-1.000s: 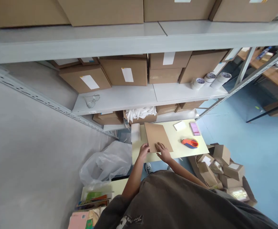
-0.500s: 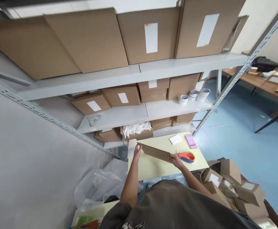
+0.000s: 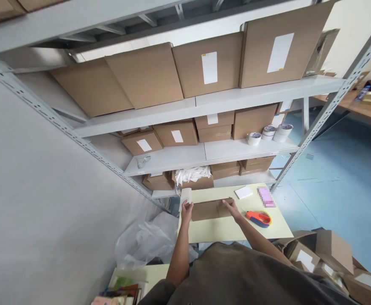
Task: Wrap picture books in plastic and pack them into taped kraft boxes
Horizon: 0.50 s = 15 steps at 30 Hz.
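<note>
A flat brown cardboard piece [image 3: 208, 209] stands partly unfolded on the pale yellow table [image 3: 236, 228]. My left hand [image 3: 187, 209] grips its left end, fingers curled on the edge. My right hand [image 3: 230, 207] holds its right end, fingers wrapped over the top. An orange and blue tape dispenser [image 3: 259, 218] lies on the table just right of my right hand. A white pad [image 3: 244, 192] and a pink item [image 3: 266, 197] lie beyond it.
Grey metal shelving [image 3: 204, 152] behind the table carries brown cartons with white labels and tape rolls [image 3: 269, 133]. A clear plastic bag [image 3: 147, 243] lies on the floor at left. Small cartons [image 3: 325, 256] pile at lower right. A second table with books [image 3: 124, 284] is near me.
The cardboard lay flat under both hands a second ago; it was then lifted on edge and now stands opened between my hands. My head has tilted up, showing more shelving.
</note>
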Each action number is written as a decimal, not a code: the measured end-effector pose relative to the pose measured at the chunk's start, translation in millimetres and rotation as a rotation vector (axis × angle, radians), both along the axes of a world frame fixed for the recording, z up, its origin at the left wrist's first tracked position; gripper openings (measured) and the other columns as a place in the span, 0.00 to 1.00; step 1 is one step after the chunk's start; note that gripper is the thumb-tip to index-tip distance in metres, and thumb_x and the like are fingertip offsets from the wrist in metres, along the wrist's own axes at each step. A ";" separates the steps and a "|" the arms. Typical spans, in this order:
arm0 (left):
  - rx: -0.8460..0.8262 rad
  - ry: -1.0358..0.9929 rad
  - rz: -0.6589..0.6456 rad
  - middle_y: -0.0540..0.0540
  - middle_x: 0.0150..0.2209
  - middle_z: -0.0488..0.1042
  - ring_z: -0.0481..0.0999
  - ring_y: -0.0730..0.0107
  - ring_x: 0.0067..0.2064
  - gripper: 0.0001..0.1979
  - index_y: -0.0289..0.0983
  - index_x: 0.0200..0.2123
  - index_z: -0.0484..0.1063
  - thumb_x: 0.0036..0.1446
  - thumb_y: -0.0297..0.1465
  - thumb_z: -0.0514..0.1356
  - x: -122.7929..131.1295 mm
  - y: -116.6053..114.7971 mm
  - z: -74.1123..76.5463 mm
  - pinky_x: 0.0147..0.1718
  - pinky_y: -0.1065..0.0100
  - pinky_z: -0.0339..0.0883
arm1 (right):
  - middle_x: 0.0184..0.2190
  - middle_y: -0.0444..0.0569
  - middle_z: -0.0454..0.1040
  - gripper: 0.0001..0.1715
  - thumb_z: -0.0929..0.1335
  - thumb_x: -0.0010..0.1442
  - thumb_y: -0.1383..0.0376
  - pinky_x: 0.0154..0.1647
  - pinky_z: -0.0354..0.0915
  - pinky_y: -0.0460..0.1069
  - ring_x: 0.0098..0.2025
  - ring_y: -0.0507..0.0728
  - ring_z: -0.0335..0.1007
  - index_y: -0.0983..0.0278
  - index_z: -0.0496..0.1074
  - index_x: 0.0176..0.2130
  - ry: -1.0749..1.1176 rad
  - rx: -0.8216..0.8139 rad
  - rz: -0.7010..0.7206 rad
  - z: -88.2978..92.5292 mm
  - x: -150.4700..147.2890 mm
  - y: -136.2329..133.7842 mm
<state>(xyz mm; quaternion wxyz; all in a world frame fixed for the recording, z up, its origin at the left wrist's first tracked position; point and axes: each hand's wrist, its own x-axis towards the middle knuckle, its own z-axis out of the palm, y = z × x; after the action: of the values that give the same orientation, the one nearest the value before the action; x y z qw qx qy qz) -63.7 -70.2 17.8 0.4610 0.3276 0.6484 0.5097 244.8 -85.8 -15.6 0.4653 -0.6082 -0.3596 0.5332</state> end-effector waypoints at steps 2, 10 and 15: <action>0.008 0.028 0.063 0.41 0.46 0.78 0.77 0.51 0.56 0.32 0.40 0.51 0.72 0.45 0.45 0.74 -2.0 -9.1 -2.9 0.57 0.55 0.67 | 0.55 0.54 0.79 0.50 0.78 0.46 0.36 0.68 0.64 0.63 0.65 0.71 0.68 0.57 0.72 0.60 0.001 0.002 0.018 0.2 -3.2 2.0; -0.012 0.071 0.039 0.36 0.57 0.76 0.77 0.47 0.61 0.32 0.42 0.55 0.72 0.48 0.44 0.74 -7.7 -26.4 -13.3 0.61 0.53 0.67 | 0.58 0.55 0.76 0.51 0.77 0.45 0.35 0.65 0.65 0.61 0.64 0.70 0.69 0.57 0.70 0.59 0.031 -0.031 0.068 -10.9 -0.4 -2.8; -0.031 0.093 -0.040 0.35 0.59 0.75 0.72 0.45 0.66 0.30 0.45 0.57 0.73 0.51 0.43 0.74 -12.5 -33.0 -17.6 0.64 0.54 0.64 | 0.60 0.58 0.73 0.57 0.76 0.45 0.37 0.65 0.66 0.60 0.65 0.70 0.68 0.59 0.65 0.65 0.049 -0.045 0.061 -20.9 1.6 -7.0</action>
<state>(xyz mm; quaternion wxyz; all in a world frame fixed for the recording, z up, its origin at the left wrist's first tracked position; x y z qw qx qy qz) -76.3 -103.1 0.3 0.4457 0.3567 0.6702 0.4743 246.4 -92.7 -36.5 0.4437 -0.5940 -0.3544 0.5698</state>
